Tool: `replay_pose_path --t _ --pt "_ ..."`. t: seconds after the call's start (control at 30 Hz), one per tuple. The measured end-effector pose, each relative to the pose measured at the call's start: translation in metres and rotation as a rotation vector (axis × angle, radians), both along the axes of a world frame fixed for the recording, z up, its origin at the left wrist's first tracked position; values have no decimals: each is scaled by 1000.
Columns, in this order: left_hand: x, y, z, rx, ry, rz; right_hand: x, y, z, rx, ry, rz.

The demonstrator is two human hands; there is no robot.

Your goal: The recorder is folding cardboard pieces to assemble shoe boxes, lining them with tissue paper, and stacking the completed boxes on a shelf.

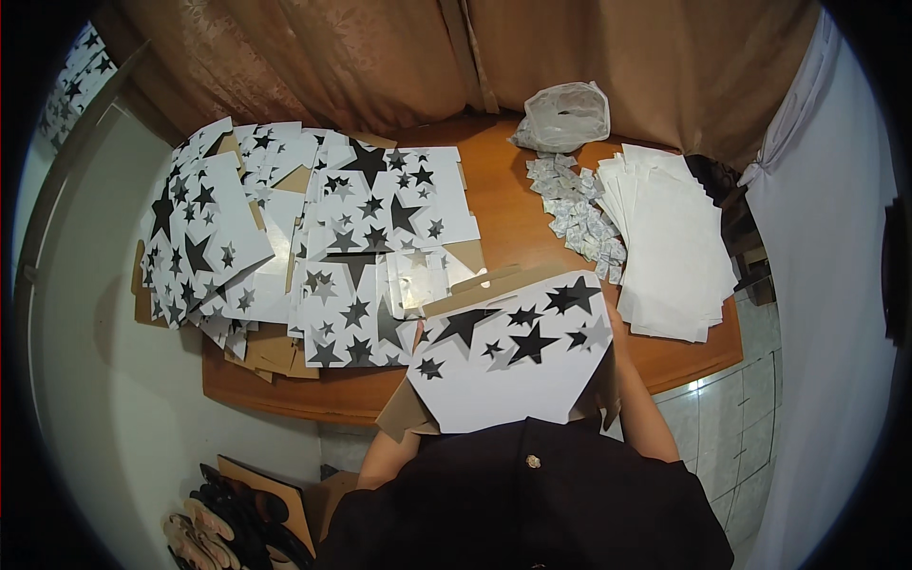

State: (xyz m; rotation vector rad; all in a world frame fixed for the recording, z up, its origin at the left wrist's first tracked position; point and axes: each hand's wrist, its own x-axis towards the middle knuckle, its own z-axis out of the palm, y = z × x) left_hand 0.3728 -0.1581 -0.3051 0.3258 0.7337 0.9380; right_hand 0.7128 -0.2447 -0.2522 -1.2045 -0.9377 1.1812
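Note:
Close to my body is a white cardboard box (494, 391) printed with black and grey stars, with brown inner flaps standing out at its far edge and lower corners. My left hand (419, 332) grips its left side; only a bit of a finger shows past the edge. On the right side, my right hand (616, 318) holds the box, its fingers mostly hidden behind the board. To the left, flat star-printed cardboard boxes (404, 195) lie in overlapping stacks, some showing brown undersides.
On the wooden table (513, 214), a pile of small clear packets (581, 217) lies beside a stack of white sheets (670, 247). A translucent plastic bag (567, 116) stands at the back. Brown curtains (313, 57) hang behind. Shoes (233, 518) are on the floor at lower left.

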Motion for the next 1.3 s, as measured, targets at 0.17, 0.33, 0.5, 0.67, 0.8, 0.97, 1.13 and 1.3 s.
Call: replay_pose_path --t 0.17,0.33,0.5,0.67,0.8,0.97,1.13,1.3 --pt "-12 0 0 14 53 11 -7 10 32 -171 -120 133" --pt "-21 2 2 30 96 37 3 4 -10 -163 -189 339" --pt "-35 -13 -7 16 140 74 -3 -7 -14 -45 -457 211" --pt "-44 -33 -20 -13 177 110 -21 -14 -5 -143 -519 13" --pt "-47 -33 -25 -12 201 125 -28 -19 -10 -95 -162 -84" --pt "-38 -30 -39 -11 232 73 -7 19 6 379 -482 -268" --pt "-17 -5 -43 35 262 -17 5 72 104 788 -699 -180" --pt "-2 39 -30 121 299 -76 -9 69 87 522 -365 -125"
